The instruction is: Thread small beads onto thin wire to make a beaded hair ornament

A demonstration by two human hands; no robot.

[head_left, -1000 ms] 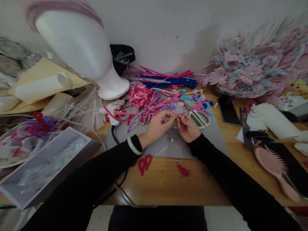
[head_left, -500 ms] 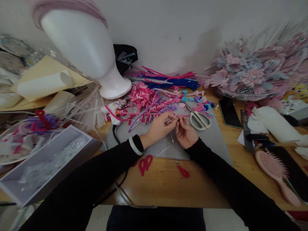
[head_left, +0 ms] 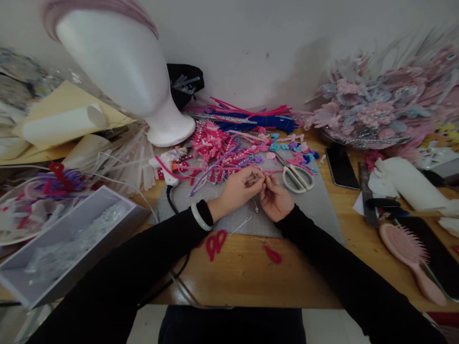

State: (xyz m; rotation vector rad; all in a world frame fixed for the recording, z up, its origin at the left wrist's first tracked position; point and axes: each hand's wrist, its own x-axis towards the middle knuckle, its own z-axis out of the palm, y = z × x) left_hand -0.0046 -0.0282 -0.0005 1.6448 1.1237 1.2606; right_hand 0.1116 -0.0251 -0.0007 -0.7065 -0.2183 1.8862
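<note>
Over the grey cutting mat (head_left: 315, 215), my left hand (head_left: 238, 188) and my right hand (head_left: 276, 198) meet with fingertips nearly touching. Both are closed in a pinch on a thin wire (head_left: 254, 180); its far end is hidden by the fingers. A short beaded strand (head_left: 256, 205) dangles between the hands. Just right of my right hand lie white-handled scissors (head_left: 298, 179). Behind my fingers spreads a heap of pink fuzzy pieces (head_left: 211, 143). Nearer the table edge rest red fuzzy loops (head_left: 215, 244) and a red drop-shaped piece (head_left: 273, 254) with wire tails.
A white foam head (head_left: 114, 62) stands back left beside a glue gun (head_left: 168, 169). At left is a lilac box (head_left: 77, 243) of clear pieces. To the right are a phone (head_left: 342, 167), a pink hairbrush (head_left: 405, 248) and a floral headpiece (head_left: 376, 110).
My hands stay pinched together in nearly the same place, with only slight finger movement. The whole view has shifted a little.
</note>
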